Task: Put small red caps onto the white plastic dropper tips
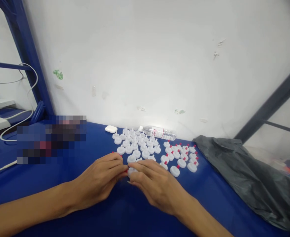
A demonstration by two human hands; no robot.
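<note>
Apparently left hand (99,179) pinches red piece (128,171), right hand (158,181) braces white cap (132,171), lower centre, keeping both steady; fingers (119,169) partly hide contact.

We've got a blue counter (120,214) with tons of round white plastic caps (136,153), red-tipped white ones (175,171), a clear plastic bottle (157,132), white oval case (111,129), crumpled dark-grey sheeting (236,168).

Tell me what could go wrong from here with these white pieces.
The held piece between the left hand and right hand might slip. The right hand sits close to loose plain pieces and might knock some. Red-tipped pieces lie near the plain ones, so the groups might mix.
</note>
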